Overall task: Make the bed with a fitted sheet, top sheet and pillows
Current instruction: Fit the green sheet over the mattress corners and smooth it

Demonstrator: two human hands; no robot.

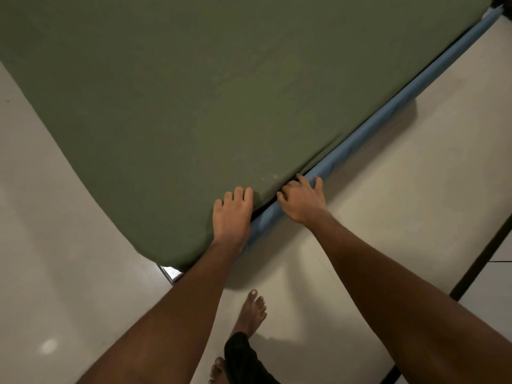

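Observation:
An olive green fitted sheet (pixel 194 92) is stretched smooth over the mattress and fills most of the view. Along its right side runs the blue side of the mattress (pixel 388 112). My left hand (pixel 232 214) lies flat on top of the sheet near the bed's near corner, fingers straight. My right hand (pixel 300 198) is at the sheet's edge just to the right, its fingers curled down into the gap between the green sheet and the blue side; the fingertips are hidden there. No pillows or top sheet are in view.
A pale tiled floor (pixel 388 217) surrounds the bed. The metal corner of the bed frame (pixel 170 273) pokes out below the near corner. My bare feet (pixel 250 314) stand just in front of it. A dark strip (pixel 482 261) crosses the floor at right.

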